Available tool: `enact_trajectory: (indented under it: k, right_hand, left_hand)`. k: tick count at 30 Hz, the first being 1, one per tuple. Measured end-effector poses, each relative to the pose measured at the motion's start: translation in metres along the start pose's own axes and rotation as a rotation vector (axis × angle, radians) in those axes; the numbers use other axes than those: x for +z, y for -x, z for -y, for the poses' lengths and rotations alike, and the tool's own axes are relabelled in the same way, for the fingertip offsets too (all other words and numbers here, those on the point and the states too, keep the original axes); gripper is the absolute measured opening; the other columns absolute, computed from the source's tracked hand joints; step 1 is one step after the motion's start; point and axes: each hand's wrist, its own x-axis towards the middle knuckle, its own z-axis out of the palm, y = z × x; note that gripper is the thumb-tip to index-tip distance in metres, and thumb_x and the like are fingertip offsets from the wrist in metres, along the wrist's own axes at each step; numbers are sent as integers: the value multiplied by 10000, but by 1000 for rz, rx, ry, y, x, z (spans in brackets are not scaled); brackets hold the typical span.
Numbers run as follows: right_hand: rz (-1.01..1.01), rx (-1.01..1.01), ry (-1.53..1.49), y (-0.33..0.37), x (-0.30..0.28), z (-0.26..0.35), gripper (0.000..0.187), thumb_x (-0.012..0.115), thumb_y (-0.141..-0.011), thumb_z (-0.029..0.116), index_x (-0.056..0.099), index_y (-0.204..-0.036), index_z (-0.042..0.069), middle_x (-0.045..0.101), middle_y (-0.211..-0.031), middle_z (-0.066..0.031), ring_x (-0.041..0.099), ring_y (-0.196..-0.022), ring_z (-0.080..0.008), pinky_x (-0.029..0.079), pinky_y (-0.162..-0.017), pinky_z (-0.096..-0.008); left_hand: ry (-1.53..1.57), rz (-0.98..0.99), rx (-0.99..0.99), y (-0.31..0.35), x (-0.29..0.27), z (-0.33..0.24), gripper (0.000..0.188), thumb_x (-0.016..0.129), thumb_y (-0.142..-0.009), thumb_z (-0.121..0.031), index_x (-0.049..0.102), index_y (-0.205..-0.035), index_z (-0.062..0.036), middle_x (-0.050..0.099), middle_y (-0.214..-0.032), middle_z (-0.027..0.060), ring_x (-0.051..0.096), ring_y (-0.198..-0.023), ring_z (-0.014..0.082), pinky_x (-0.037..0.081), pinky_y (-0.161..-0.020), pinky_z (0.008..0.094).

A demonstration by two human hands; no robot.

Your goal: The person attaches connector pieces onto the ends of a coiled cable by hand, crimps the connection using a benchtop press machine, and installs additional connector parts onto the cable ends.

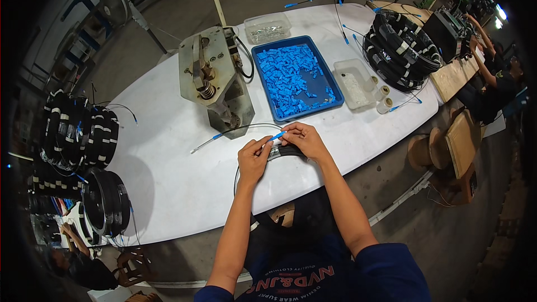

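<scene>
Left hand [254, 159] and right hand [302, 140] pinch a black cable coil [285, 152] between them above the counter [168, 179]. The blue connector [278, 135] at the fingertips may slip; loosened loops may unwind.

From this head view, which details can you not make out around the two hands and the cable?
- Black cable coil: mostly covered by the left hand and right hand; how the fingers grip it is unclear.
- Blue connector tip: too small to tell its shape.
- Blue parts in the blue tray: too small to tell apart.
- Clear box contents: blurred, whitish.
- Press tool: its front base is partly hidden.
</scene>
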Motion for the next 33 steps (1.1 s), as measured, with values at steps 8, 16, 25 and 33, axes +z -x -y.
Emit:
enact_trajectory:
  k: [8,16,25,33]
  right_hand:
    - [47,-15,4,-1,-6,-4,180,649,-923,47,629,-1084,-31,690,-925,-77,674,-842,-120,541,-765,-232]
    - [72,-21,90,-1,1,-11,182,634,-924,14,618,-1098,-39,697,-953,-80,675,-889,-130,540,-806,-241]
    - [-59,-169,339,4,10,-13,178,689,-893,79,684,-1045,-12,704,-870,-58,640,-787,-102,507,-710,-254]
    - [-161,-257,441,5,15,-14,196,711,-869,97,703,-1031,-13,715,-838,-98,644,-721,-121,510,-668,-254]
  left_hand:
    - [33,32,-10,-1,0,-2,199,721,-869,-136,753,-1052,-66,496,-605,32,397,-549,91,311,-506,272]
    - [8,58,-4,-1,-7,3,207,729,-860,-144,752,-1047,-59,484,-610,38,398,-555,103,313,-513,284]
    - [-83,7,232,-4,-4,6,163,709,-852,-94,746,-993,-19,707,-853,110,654,-758,202,489,-715,296]
    - [124,15,-19,2,0,4,165,697,-881,-96,726,-1006,8,731,-863,85,660,-792,128,503,-744,264]
